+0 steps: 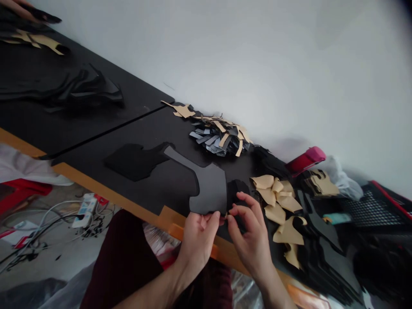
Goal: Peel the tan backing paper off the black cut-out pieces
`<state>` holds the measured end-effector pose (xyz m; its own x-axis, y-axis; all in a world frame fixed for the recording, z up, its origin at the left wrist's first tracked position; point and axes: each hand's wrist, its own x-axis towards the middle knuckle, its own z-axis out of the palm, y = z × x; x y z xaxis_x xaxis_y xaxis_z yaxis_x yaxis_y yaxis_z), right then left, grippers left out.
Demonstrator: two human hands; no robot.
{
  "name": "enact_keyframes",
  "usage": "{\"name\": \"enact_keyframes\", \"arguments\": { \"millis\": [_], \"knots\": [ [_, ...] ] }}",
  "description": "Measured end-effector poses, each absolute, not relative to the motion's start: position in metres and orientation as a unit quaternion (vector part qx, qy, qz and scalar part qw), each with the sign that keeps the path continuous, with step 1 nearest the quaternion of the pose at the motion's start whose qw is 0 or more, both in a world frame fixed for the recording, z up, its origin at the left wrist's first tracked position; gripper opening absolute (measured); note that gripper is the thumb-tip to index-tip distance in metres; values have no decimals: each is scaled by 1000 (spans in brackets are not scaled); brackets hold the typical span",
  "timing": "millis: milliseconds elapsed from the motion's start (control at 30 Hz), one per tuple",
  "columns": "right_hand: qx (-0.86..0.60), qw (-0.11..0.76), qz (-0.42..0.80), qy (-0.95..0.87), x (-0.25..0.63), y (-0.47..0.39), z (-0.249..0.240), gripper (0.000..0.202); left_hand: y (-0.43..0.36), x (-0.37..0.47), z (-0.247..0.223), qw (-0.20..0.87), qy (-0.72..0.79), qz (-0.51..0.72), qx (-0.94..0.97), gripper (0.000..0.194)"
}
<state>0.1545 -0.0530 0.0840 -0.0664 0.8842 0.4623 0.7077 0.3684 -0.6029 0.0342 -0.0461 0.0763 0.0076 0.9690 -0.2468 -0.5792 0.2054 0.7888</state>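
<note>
My left hand [201, 234] grips the lower edge of a flat dark grey cut piece [210, 184], thumb on top and fingers beneath. This piece has a broad body, a curved notch and a long narrow strip reaching up to the left. At its lower right corner my right hand [252, 234] pinches thumb and index finger together over a tiny yellowish bit, too small to name. A black cut piece [130, 161] lies flat on the black table [154, 189], left of the grey one. Curled tan backing pieces [275, 212] lie to the right of my right hand.
Behind is a heap of grey and tan strips [222, 135] by the wall. On the right are stacked black pieces [337, 266], a pink object [305, 159] and a black mesh basket [375, 206]. Another person's hand [24, 10] is at far left. Cables and a power strip [85, 210] lie below.
</note>
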Motion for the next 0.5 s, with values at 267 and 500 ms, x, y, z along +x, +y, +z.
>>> {"name": "enact_keyframes", "arguments": {
  "millis": [267,500],
  "knots": [
    [-563,356,157,-729,157,-47,88,10,-51,36,70,658,385,582,283,12],
    [-524,382,132,-750,150,-56,84,14,-48,34,73,645,410,568,304,11]
  ]
}}
